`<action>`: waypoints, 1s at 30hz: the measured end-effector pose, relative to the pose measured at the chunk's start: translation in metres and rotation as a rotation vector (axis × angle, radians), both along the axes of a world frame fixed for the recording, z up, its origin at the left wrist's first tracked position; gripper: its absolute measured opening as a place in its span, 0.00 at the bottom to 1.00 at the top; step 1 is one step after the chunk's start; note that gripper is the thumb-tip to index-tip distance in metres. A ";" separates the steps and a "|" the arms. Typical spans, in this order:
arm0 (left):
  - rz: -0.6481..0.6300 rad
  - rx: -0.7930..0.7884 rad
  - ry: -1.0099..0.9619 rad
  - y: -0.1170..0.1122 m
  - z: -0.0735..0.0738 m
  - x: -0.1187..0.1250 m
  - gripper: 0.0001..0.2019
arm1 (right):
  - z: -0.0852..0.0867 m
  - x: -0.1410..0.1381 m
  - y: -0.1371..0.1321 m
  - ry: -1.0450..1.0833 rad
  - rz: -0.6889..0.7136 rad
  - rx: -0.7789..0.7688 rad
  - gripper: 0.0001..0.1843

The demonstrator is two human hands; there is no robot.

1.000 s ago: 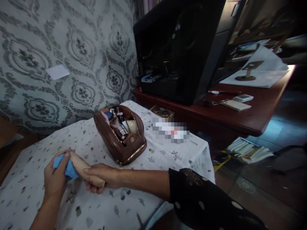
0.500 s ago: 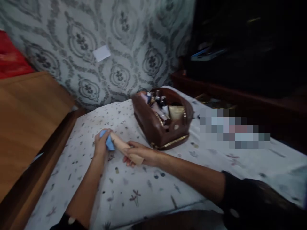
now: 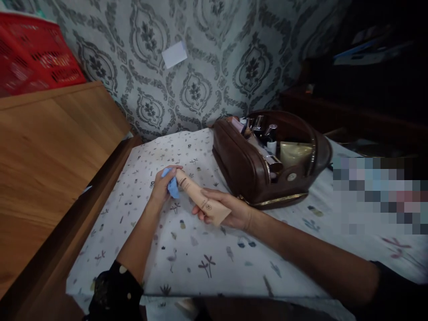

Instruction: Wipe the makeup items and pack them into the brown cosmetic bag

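Note:
A beige squeeze tube [image 3: 197,196] is held slanting above the white patterned cloth [image 3: 187,267]. My right hand [image 3: 234,209] is closed around its broad, flat end, with the thumb on top. At the tube's narrow end, my left hand [image 3: 163,185] is closed on a crumpled light blue cloth [image 3: 173,187], which touches the tube's tip. Just beyond my right hand stands a brown leather cosmetic bag [image 3: 244,167], unzipped. Inside it show several bottles with shiny caps and a gold tube [image 3: 296,153].
At the left a wooden panel [image 3: 60,147] rises beside the table, with a red plastic basket [image 3: 40,53] on top. A patterned wall [image 3: 194,89] with a white paper [image 3: 174,54] stands behind. On the right, one patch is pixelated; dark furniture is beyond.
The view has turned left and come closer, so everything sits further right in it. Both hands keep their hold on the tube and the blue cloth.

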State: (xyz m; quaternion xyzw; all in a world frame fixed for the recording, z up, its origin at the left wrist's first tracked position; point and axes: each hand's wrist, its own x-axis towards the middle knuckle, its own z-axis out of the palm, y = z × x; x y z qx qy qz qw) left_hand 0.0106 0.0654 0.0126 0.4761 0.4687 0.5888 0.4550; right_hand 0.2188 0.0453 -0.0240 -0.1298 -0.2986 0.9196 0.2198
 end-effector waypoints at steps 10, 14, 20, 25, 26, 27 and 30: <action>-0.013 0.024 0.003 -0.003 0.004 -0.001 0.20 | 0.006 0.003 -0.004 -0.057 0.016 0.039 0.19; -0.017 0.050 0.036 -0.004 0.008 -0.003 0.20 | 0.011 0.003 -0.008 -0.133 -0.063 0.138 0.27; -0.009 0.068 0.095 -0.005 0.010 -0.006 0.19 | 0.008 0.001 -0.008 -0.229 -0.115 0.278 0.27; -0.080 0.064 0.100 -0.007 0.010 -0.010 0.20 | 0.012 0.006 -0.001 -0.162 0.027 0.060 0.23; -0.099 0.059 0.089 -0.008 0.011 -0.011 0.20 | 0.012 0.007 0.000 -0.167 0.030 0.042 0.23; -0.116 0.053 0.079 -0.008 0.011 -0.011 0.20 | 0.013 0.008 0.001 -0.173 0.024 0.036 0.23; -0.138 0.040 0.070 -0.008 0.009 -0.014 0.21 | 0.013 0.008 0.001 -0.181 -0.003 0.048 0.21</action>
